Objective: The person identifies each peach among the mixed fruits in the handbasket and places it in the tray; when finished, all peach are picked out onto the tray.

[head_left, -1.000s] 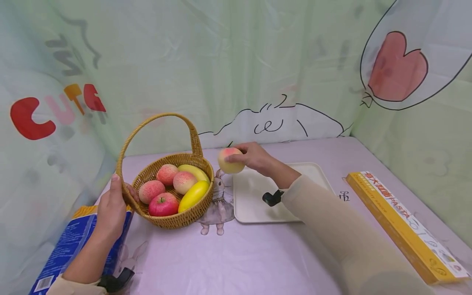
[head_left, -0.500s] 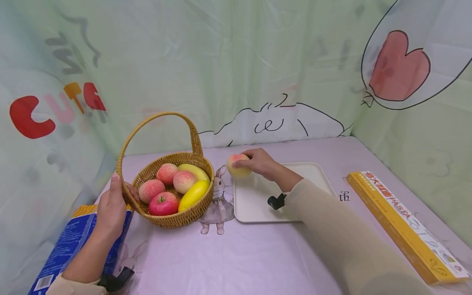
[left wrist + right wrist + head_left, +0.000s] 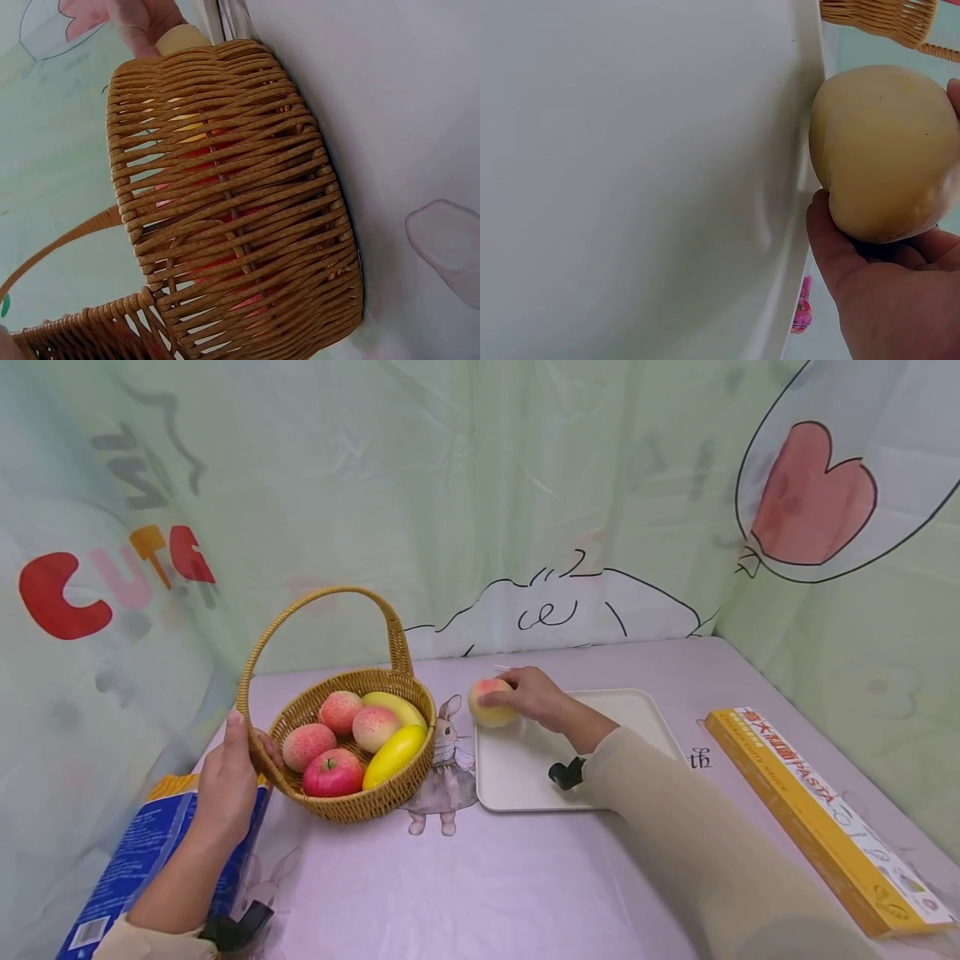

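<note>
Peach [image 3: 489, 708] held between thumb and fingers [image 3: 954, 94] of the right hand [image 3: 543, 699], at a far corner of the tray [image 3: 517, 768], left hand [image 3: 227, 777] gripping the basket [image 3: 348, 811] (by its handle [image 3: 399, 647])

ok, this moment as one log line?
left hand: grips basket | right hand: grips peach near tray corner | apple: in basket

I'm looking into a small curtained booth, clock read from the wearer: pale-green printed curtain [image 3: 465, 510] at twelve, bright cartoon lettering [image 3: 129, 592] at ten, a heart balloon print [image 3: 813, 506] at one. A lilac rabbit-print tablecloth [image 3: 465, 893] spreads below, bearing a wicker fruit basket [image 3: 356, 808] at eleven and a pasta box [image 3: 825, 822] at two. What building surrounds it, I can't tell.
</note>
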Tool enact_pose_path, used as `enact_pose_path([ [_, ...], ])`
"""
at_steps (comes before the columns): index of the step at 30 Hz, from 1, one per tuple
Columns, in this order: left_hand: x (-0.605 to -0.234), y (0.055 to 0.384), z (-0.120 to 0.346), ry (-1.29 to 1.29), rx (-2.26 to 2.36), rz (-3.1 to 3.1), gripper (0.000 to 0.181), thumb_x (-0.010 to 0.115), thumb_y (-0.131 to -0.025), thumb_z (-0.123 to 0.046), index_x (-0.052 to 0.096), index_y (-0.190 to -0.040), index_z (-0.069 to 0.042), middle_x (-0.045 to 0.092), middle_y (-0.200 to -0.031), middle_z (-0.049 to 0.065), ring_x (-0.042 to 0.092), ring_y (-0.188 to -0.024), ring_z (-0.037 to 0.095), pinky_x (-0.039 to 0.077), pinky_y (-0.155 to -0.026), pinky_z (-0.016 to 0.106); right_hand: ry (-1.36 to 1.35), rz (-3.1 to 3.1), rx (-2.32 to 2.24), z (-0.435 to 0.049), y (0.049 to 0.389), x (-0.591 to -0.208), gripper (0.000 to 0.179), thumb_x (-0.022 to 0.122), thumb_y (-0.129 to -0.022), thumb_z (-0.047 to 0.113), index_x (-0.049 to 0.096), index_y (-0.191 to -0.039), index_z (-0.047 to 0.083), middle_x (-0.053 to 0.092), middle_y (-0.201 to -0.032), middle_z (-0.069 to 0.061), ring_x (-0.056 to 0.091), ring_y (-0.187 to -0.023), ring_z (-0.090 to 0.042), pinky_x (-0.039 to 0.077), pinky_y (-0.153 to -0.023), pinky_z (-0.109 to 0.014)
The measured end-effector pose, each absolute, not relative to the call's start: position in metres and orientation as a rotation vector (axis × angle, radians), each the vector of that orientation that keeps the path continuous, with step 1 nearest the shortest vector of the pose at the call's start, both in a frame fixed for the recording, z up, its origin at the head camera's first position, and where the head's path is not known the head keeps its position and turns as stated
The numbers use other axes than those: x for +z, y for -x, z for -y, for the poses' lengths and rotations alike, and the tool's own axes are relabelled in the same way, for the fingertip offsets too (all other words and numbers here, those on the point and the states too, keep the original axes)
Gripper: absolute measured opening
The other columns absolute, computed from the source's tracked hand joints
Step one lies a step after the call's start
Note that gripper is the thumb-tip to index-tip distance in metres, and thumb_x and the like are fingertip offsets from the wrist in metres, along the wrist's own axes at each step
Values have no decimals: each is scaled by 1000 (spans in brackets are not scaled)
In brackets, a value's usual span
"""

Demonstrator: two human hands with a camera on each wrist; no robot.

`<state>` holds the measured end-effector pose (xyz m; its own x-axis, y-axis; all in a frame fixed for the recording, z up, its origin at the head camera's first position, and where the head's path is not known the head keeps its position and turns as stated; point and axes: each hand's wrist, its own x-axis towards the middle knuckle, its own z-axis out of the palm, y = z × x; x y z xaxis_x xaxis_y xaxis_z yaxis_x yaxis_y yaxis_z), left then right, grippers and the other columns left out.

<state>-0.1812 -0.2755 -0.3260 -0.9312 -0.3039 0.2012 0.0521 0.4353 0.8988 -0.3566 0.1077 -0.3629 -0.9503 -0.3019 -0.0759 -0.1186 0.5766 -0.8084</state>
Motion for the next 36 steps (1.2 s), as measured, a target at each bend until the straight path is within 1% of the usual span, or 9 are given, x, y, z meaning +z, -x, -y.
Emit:
enact_pose_path([
  [3, -326, 181, 276, -222, -1490, 2362, 67, 19, -111, -55, 56, -96, -2, 58, -80, -4, 51, -75, 21, 46, -65, 27, 392, -2615, -1288, -108, 358, -365, 55, 80, -90, 36, 68, -132, 3, 54, -151, -17, 46, -137, -33, 41, -109, -44],
  [6, -326, 181, 276, -223, -1486, 2362, 67, 19, -111, -55, 56, -96, -2, 57, -80, -3, 51, -75, 21, 46, -65, 27, 404, -2629, -1268, -109, 358, -365, 58, 79, -90, 36, 65, -136, 3, 52, -154, -17, 43, -142, -34, 39, -114, -47],
  [10, -326, 181, 276, -220, -1487, 2359, 67, 19, -111, -55, 56, -96, -1, 57, -80, -3, 51, -75, 20, 46, -66, 27, 361, -2614, -1269, -110, 359, -365, 67, 78, -91, 39, 58, -144, 4, 57, -148, -15, 50, -133, -32, 43, -113, -46],
  [13, -325, 180, 276, -234, -1483, 2364, 67, 19, -111, -56, 57, -97, -2, 57, -80, -3, 50, -76, 20, 45, -66, 27, 344, -2612, -1260, -110, 357, -364, 72, 78, -91, 42, 54, -147, 5, 56, -148, -14, 51, -132, -31, 44, -113, -45],
  [18, -325, 181, 276, -247, -1489, 2384, 68, 17, -111, -57, 56, -99, -2, 55, -83, -1, 50, -79, 21, 44, -68, 26, 349, -2619, -1247, -108, 355, -358, 76, 78, -91, 44, 51, -151, 6, 55, -151, -13, 52, -136, -30, 43, -114, -45],
  [25, -325, 182, 277, -244, -1517, 2413, 69, 15, -110, -59, 54, -102, -3, 56, -86, 0, 52, -84, 19, 48, -72, 25, 373, -2610, -1274, -103, 353, -346, 82, 78, -90, 47, 46, -153, 5, 53, -152, -13, 51, -140, -30, 43, -115, -45],
  [28, -325, 182, 278, -262, -1510, 2428, 70, 14, -109, -60, 55, -103, -2, 56, -86, 0, 52, -85, 19, 48, -73, 24, 408, -2612, -1284, -100, 351, -341, 84, 77, -90, 49, 45, -154, 5, 53, -153, -13, 51, -140, -30, 43, -115, -45],
  [32, -325, 182, 278, -261, -1494, 2435, 71, 14, -110, -59, 55, -103, -2, 55, -87, 0, 51, -84, 19, 46, -72, 24, 443, -2616, -1288, -95, 346, -334, 83, 76, -91, 51, 46, -154, 7, 53, -153, -13, 51, -140, -29, 44, -114, -45],
  [36, -325, 181, 278, -249, -1494, 2428, 70, 15, -110, -59, 55, -103, -2, 54, -87, 1, 50, -84, 20, 46, -71, 24, 475, -2606, -1307, -88, 340, -325, 81, 76, -91, 49, 46, -153, 7, 53, -152, -13, 51, -139, -30, 44, -114, -45],
])
